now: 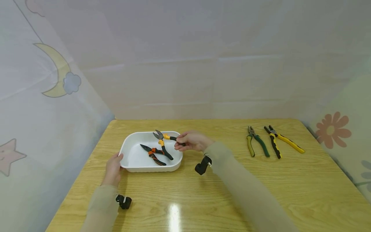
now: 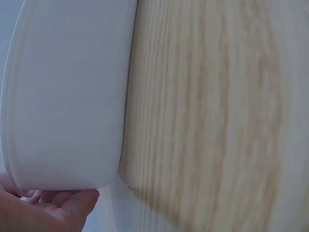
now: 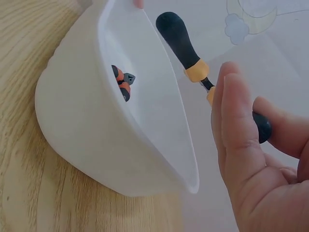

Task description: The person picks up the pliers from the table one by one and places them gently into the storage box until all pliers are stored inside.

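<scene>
A white tray (image 1: 131,158) stands on the table toward the left. My left hand (image 1: 112,169) grips its left end, thumb at the rim and fingers against the outer wall in the left wrist view. Over the tray's right part, my right hand (image 1: 193,141) pinches one handle of yellow-and-black combination pliers (image 1: 161,142). The pliers' handles are spread, and in the right wrist view the other handle (image 3: 176,38) hangs free above the rim. Inside the tray lie orange-and-black long-nose pliers (image 1: 151,151), mostly hidden by the wall in the right wrist view.
On the right side of the wooden table (image 1: 185,190) lie green-handled pliers (image 1: 258,138) and, beside them, pliers with yellow-and-black handles (image 1: 275,135). Printed cloth walls (image 1: 185,80) stand behind and at both sides of the table.
</scene>
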The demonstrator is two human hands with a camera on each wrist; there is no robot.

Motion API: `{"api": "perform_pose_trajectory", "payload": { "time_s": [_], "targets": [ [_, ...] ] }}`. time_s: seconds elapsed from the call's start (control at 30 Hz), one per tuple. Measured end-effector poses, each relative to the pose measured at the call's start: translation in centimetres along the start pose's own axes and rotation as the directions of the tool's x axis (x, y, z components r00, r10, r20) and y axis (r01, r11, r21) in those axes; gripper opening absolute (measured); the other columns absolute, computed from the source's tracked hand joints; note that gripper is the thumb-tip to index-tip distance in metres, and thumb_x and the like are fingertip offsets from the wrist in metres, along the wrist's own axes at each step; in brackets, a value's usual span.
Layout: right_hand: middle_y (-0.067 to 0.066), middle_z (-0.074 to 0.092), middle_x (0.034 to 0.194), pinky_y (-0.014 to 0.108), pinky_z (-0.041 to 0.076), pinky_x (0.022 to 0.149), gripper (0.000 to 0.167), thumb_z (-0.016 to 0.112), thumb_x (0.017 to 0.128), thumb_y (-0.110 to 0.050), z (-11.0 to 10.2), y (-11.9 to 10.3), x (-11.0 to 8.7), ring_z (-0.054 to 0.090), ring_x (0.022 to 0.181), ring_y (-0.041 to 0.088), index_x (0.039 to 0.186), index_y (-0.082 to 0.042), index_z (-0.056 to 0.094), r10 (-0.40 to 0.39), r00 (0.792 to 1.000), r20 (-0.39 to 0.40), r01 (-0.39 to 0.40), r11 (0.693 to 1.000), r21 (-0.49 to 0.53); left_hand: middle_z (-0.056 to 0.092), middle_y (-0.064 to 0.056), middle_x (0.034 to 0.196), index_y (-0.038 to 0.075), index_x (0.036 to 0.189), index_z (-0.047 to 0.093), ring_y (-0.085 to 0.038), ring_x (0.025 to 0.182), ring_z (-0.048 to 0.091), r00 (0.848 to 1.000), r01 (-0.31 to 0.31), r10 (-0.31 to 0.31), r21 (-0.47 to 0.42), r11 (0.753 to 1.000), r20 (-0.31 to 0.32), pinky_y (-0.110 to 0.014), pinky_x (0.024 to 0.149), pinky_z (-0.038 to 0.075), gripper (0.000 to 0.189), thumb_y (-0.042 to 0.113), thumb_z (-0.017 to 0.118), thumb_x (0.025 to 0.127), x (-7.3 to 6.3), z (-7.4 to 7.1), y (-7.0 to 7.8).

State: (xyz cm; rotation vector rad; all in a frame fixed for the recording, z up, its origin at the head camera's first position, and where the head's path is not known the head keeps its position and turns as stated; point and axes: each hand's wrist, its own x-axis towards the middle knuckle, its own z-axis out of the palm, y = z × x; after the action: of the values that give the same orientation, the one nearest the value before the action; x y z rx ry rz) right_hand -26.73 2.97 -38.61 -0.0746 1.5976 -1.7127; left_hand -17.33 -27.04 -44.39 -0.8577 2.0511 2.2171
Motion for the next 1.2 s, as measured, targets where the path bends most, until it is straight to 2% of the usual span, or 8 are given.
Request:
{"api": "perform_pose_trajectory", "payload": {
  "time_s": [0.23,0.5,0.7,1.07,1.2],
  "targets": [
    [0.010,0.065,0.076,0.020,0.056,0.058,0.023,0.046,0.100,0.004,0.8,-0.4,1.1,0.066,0.065,0.014,0.119,0.016,0.049,0.036,0.999,0.022,-0.035,0.999,-0.039,0.019,-0.024,0.156,-0.006,0.151,0.018,-0.032,0.141,0.025,1.000,-0.009,0.009,-0.004,1.000,-0.011,-0.038,0.116,0.024,0.051,0.014,0.031,0.106,-0.2,0.0,0.0],
    [0.011,0.065,0.078,0.021,0.056,0.060,0.037,0.044,0.101,0.002,1.6,-1.4,2.3,0.065,0.067,0.015,0.135,0.016,0.041,0.112,0.992,0.064,-0.105,0.990,-0.096,0.020,-0.024,0.156,-0.007,0.151,0.017,-0.033,0.141,0.025,1.000,-0.013,0.013,0.003,1.000,-0.009,-0.038,0.116,0.024,0.052,0.016,0.031,0.106,-0.2,0.1,0.1],
    [0.011,0.064,0.078,0.022,0.056,0.061,0.036,0.043,0.103,-0.001,2.1,-2.0,3.5,0.064,0.066,0.015,0.135,0.013,0.042,0.150,0.984,0.099,-0.137,0.982,-0.133,0.021,-0.025,0.156,-0.006,0.151,0.017,-0.033,0.139,0.027,1.000,-0.009,0.009,-0.001,1.000,0.001,-0.037,0.113,0.027,0.052,0.015,0.031,0.106,-0.3,0.3,0.1],
    [0.014,0.061,0.082,0.023,0.055,0.059,0.034,0.043,0.103,-0.001,3.6,-2.3,6.4,0.062,0.067,0.017,0.134,0.012,0.043,0.226,0.967,0.115,-0.205,0.965,-0.166,0.021,-0.025,0.156,-0.008,0.151,0.018,-0.034,0.140,0.026,1.000,-0.010,0.010,-0.005,1.000,0.002,-0.040,0.116,0.024,0.051,0.014,0.030,0.106,-0.1,0.3,-0.3],
    [0.015,0.061,0.081,0.022,0.055,0.057,0.033,0.044,0.103,-0.002,4.1,-2.1,7.2,0.061,0.065,0.017,0.133,0.012,0.045,0.243,0.965,0.104,-0.222,0.958,-0.179,0.024,-0.027,0.154,-0.008,0.150,0.019,-0.033,0.137,0.030,1.000,-0.018,0.018,-0.007,1.000,0.001,-0.033,0.111,0.031,0.051,0.015,0.030,0.106,-0.2,0.6,-0.5]
  ]
}}
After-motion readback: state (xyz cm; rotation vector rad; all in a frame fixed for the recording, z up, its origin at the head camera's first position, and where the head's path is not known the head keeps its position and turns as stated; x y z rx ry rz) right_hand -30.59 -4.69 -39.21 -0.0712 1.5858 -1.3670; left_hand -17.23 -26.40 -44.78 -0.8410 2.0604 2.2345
